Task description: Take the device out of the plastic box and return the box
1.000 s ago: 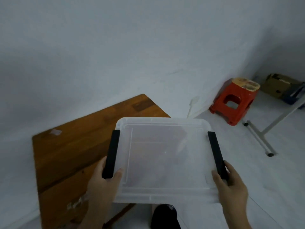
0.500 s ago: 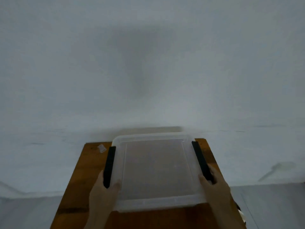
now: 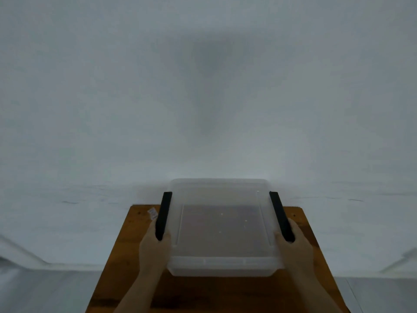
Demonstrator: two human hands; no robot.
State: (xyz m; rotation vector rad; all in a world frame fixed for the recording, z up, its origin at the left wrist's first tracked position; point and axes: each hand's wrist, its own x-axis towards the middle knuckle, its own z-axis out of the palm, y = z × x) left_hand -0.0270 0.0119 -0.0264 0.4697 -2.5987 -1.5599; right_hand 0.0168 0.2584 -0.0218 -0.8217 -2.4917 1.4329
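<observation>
A clear plastic box (image 3: 220, 263) with a lid and two black side latches is held over the wooden table (image 3: 126, 263). My left hand (image 3: 153, 249) grips its left side at the near end of the left black latch (image 3: 163, 214). My right hand (image 3: 293, 245) grips the right side at the near end of the right black latch (image 3: 281, 215). Something dark shows dimly through the lid; what it is I cannot make out. Whether the box touches the table is unclear.
The wooden table stands against a plain white wall (image 3: 203, 109). A small white sticker (image 3: 152, 213) lies at the table's far left corner. Pale floor shows to the left and right of the table.
The view has swung left from the floor with the red stool to face the wall. The box, held in both hands, now hangs squarely over the table, closer to the wall.
</observation>
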